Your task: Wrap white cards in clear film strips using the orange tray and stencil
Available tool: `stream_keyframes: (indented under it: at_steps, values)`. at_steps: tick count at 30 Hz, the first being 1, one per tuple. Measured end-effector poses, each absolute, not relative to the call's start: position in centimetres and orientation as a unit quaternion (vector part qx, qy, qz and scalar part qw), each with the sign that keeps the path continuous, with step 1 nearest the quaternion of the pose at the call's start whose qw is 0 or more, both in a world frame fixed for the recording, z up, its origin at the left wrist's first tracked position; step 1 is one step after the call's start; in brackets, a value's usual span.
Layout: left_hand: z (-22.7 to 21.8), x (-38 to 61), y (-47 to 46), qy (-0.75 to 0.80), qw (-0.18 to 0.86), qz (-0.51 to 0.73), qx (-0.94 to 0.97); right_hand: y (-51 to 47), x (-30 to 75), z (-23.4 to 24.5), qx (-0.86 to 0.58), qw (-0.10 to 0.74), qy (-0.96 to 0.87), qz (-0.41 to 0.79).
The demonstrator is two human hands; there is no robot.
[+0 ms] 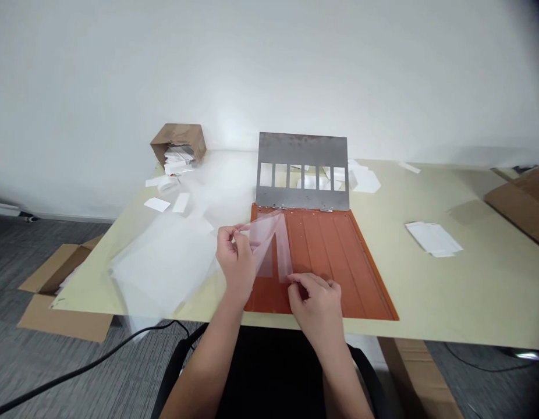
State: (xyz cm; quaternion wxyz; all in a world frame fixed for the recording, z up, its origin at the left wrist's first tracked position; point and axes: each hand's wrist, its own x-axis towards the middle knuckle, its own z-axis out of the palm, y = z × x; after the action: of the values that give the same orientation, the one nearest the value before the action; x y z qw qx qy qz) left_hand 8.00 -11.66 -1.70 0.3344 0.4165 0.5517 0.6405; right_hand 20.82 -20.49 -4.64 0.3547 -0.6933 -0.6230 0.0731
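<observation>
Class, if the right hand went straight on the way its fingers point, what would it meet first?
The right hand would likely meet the translucent film first, since its fingers reach the film's near corner. How high that corner sits above the orange board is hard to tell.

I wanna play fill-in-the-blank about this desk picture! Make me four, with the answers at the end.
1. The ribbed board is coloured ____.
2. The grey metal plate has ____ window-like openings in a row.
3. The stack of white pieces lies on the table to the ____ of the board.
4. Counting the left hand and the right hand, the clear sheet is touched by ____ hands.

Missing words: orange; six; right; two.
</observation>
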Motion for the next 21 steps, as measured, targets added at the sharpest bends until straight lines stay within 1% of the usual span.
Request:
stream_keyframes:
  at_steps: [21]
  values:
    - [-2.0, 7.99, -11.38, 0.565, 0.334, 0.641, 0.398, -20.85, 20.87, -4.68, -0.706, 0.349, -0.612, 0.078]
